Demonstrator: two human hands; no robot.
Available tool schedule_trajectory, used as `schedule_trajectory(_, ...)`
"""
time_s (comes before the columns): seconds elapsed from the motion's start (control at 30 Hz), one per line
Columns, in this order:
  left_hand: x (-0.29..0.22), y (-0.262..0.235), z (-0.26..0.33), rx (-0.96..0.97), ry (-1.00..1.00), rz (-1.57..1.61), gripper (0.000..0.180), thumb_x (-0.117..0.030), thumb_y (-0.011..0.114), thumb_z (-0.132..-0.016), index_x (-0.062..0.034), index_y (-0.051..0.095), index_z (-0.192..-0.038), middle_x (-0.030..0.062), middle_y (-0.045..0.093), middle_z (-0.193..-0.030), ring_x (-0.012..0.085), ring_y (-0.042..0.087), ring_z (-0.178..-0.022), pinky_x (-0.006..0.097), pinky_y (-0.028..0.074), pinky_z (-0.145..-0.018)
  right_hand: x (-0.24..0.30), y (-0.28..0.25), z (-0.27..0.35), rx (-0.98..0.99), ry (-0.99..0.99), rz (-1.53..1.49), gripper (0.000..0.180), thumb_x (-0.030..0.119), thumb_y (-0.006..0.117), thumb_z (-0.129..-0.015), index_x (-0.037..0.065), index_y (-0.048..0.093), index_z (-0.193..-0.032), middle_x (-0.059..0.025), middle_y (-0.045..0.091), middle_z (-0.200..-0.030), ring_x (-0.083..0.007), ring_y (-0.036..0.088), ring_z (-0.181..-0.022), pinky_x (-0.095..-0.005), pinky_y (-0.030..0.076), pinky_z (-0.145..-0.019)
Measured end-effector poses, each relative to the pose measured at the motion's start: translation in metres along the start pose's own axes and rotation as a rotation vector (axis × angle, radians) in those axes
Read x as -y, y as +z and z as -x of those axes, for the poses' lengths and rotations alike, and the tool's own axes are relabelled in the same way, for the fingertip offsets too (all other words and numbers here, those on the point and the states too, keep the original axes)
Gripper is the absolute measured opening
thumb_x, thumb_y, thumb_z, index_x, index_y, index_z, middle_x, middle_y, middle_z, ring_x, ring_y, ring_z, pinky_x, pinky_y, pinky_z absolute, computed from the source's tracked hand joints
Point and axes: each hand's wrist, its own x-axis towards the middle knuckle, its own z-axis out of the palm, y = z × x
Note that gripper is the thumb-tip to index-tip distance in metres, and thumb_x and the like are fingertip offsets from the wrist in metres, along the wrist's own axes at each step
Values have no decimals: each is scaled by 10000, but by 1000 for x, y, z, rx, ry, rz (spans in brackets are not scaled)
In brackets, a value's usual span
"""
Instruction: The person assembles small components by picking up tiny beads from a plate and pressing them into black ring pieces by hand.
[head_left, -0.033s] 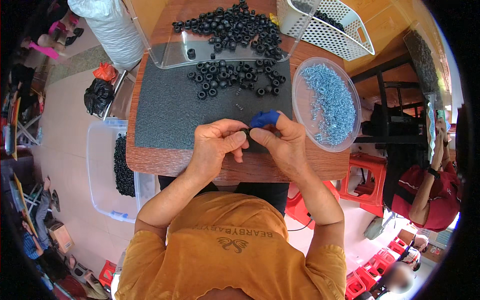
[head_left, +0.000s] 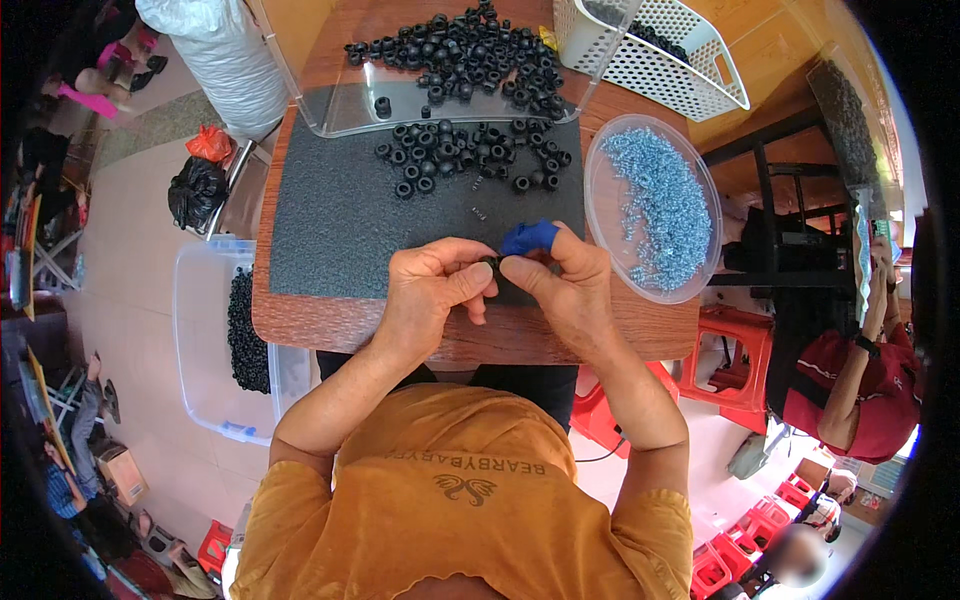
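My left hand and my right hand meet over the front edge of the dark grey mat. Thumbs and fingertips of both pinch a small black plastic piece, mostly covered by the fingers. A blue covering wraps my right index finger. Just beyond the hands, a tiny metal spring lies on the mat, with another nearby. Farther up sits a loose group of round black plastic pieces with holes. To the right, a round clear dish holds many small bluish springs.
A clear plastic bin lies at the far side, with more black pieces in it. Behind the dish stands a white perforated basket. Left of the wooden table, a clear tub holds black parts. Red stools stand at right.
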Motion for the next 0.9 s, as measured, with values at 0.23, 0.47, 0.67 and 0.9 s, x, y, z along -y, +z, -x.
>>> schedule_trajectory(0.23, -1, 1, 3, -9, 22, -62, 188, -52, 633, -861, 65, 628, -1008, 102, 630, -752, 102, 552, -555, 227, 485, -497, 6, -2, -5, 20, -228, 256, 165, -27, 685, -686, 37, 638, -830, -90, 555, -745, -262, 513, -753, -339, 421, -657)
schedule_trajectory(0.47, 0, 0, 2, 17, 15, -35, 183, -49, 627, -864, 58, 628, -1013, 97, 635, -758, 96, 561, -567, 223, 489, -502, 13, -4, -3, 28, -223, 320, 148, -42, 669, -691, 18, 616, -816, -91, 550, -775, -249, 514, -758, -331, 412, -638)
schedule_trajectory(0.67, 4, -2, 2, 18, 2, -1, 175, -37, 623, -860, 54, 626, -1009, 103, 645, -774, 99, 572, -578, 227, 501, -509, 12, -6, -6, 73, -127, 297, 156, -39, 670, -706, 18, 635, -847, -67, 554, -795, -192, 524, -759, -278, 414, -637)
schedule_trajectory(0.9, 2, -2, 2, 2, -24, 5, 185, -38, 623, -861, 49, 620, -1024, 103, 646, -784, 109, 576, -585, 231, 504, -522, 12, -6, -10, 82, -225, 356, 144, -44, 678, -682, 18, 632, -804, -59, 552, -740, -192, 507, -731, -288, 411, -626)
